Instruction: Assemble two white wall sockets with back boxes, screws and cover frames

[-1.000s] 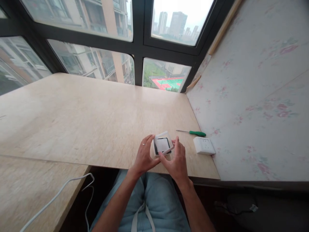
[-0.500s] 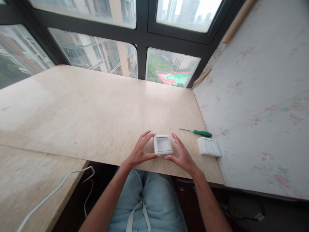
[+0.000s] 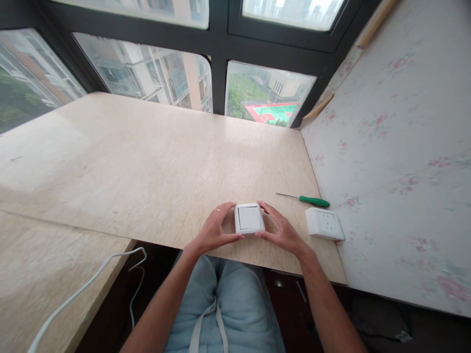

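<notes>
A white square wall switch (image 3: 249, 218) lies flat on the beige tabletop (image 3: 147, 166) near its front edge. My left hand (image 3: 214, 230) cups its left side, thumb and fingertips touching the edges. My right hand (image 3: 281, 230) grips its right side the same way. Both hands curl round the switch, with its face showing between them. A ring sits on a finger of my left hand.
A white wall socket (image 3: 324, 223) lies to the right of the switch, beside the flowered wall panel (image 3: 397, 162). A green-handled screwdriver (image 3: 305, 199) lies just behind it. A white cable (image 3: 88, 289) hangs at the lower left. Windows run along the back.
One second ago both hands held the switch tilted above the table. Half a second ago it lay flat with the hands apart. Now both hands have closed in on its sides.
</notes>
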Demonstrator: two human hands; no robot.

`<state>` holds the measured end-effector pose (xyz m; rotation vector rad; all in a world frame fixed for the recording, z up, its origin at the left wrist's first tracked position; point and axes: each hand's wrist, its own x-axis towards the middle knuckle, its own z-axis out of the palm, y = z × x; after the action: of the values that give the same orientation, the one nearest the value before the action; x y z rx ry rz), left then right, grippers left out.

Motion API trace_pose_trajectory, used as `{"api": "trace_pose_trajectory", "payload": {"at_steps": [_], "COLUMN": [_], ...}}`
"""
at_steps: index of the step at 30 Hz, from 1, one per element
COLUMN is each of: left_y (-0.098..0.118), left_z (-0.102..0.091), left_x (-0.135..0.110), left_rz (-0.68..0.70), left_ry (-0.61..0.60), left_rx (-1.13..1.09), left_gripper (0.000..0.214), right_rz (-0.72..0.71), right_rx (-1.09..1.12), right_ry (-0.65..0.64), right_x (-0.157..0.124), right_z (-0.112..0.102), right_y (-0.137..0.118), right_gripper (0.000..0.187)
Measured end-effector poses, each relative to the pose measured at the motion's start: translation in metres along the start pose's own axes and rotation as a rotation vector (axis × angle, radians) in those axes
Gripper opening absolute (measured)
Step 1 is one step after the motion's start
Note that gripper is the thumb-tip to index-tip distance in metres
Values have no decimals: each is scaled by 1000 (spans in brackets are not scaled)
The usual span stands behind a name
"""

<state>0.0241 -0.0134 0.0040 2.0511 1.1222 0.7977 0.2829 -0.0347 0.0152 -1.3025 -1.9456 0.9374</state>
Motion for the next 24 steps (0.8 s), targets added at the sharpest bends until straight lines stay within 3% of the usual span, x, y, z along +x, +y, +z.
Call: {"api": "trace_pose_trajectory", "payload": {"at_steps": [7, 11, 24], "left_y": [7, 6, 8], "left_z": [-2, -1, -3], "left_x": [0, 1, 6], "left_rz": [-89, -46, -14], "left_ry": [-59, -63, -96], "left_rx": [15, 11, 39], "left_gripper": [81, 74, 76], "right_rz": [-3, 20, -17], "right_rx": [50, 43, -192], "right_ry": [9, 0, -65], "right_x": [-1, -2, 3], "right_z": [4, 4, -10], "right_y": [6, 7, -6], "right_gripper": [84, 84, 84]}}
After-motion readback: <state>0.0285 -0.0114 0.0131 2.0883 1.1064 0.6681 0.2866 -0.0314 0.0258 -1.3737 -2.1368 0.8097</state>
